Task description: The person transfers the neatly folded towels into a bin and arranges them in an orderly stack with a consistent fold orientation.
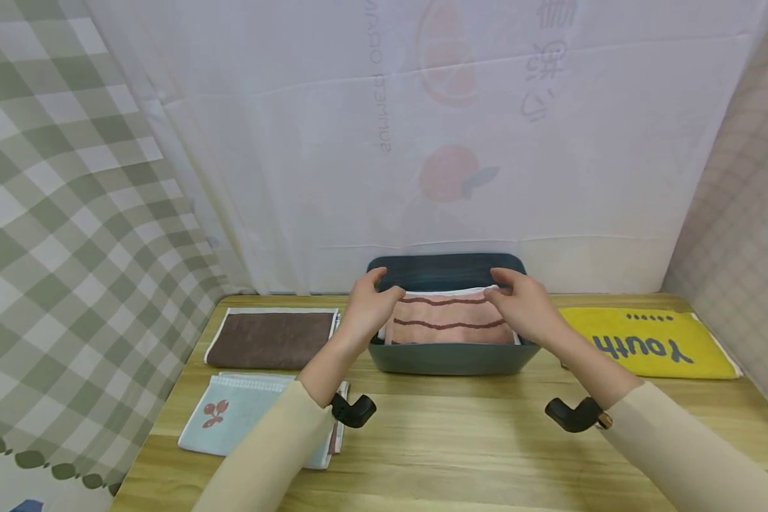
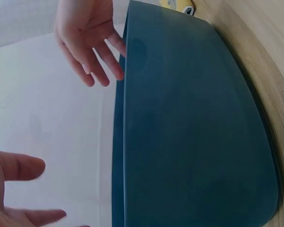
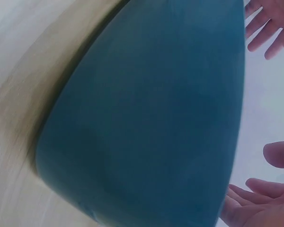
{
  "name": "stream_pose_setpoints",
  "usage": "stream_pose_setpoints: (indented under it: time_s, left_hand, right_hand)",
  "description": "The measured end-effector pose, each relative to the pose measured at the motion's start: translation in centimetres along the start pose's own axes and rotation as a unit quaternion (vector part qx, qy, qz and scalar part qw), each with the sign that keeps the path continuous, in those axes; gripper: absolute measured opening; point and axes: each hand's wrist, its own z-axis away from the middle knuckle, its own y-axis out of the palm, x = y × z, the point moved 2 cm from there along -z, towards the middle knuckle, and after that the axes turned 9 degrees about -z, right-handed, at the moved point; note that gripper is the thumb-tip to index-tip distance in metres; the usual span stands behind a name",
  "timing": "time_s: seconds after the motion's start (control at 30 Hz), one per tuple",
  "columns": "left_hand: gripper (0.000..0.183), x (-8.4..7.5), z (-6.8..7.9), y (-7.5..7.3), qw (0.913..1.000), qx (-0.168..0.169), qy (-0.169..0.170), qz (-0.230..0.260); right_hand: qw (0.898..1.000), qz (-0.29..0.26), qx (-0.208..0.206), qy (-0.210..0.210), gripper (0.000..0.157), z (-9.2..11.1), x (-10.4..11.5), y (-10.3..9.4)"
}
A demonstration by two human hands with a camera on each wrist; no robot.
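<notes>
A dark teal bin (image 1: 448,360) stands at the back of the table, with a folded pink towel (image 1: 444,313) with wavy dark red stripes inside it. My left hand (image 1: 374,302) is over the bin's left end, thumb and fingers apart beside the towel's left edge. At the opposite end, my right hand (image 1: 521,302) hovers near the towel's right edge, its fingers relaxed. Both wrist views show the bin's outer wall (image 2: 189,118) up close, with spread fingers above its rim and nothing gripped. The bin's front wall hides the lower part of the towel.
To the left lie a folded brown towel (image 1: 272,340) and, nearer me, a folded light blue towel (image 1: 230,416) with a cherry motif. A yellow towel (image 1: 653,345) lettered "Youth" lies at the right. A white curtain (image 1: 294,178) hangs just behind the bin.
</notes>
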Motion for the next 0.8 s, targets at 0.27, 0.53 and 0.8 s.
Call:
stream_pose_setpoints:
  time_s: [0.27, 0.53, 0.8]
  left_hand:
    - [0.065, 0.2, 1.6, -1.4, 0.9987, -0.014, 0.034, -0.036]
    - [0.067, 0.9, 2.9, -2.9, 0.9896, -0.040, 0.082, -0.111]
    - [0.071, 2.0, 3.9, -5.2, 0.9829, -0.056, 0.094, -0.148]
  right_hand:
    - [1.000, -0.018, -0.006, -0.006, 0.059, 1.2, 1.4, 0.4]
    - [1.000, -0.001, -0.020, -0.024, 0.061, 2.3, 2.1, 1.2]
    - [0.995, -0.013, -0.038, -0.087, 0.060, 3.1, 2.5, 3.3]
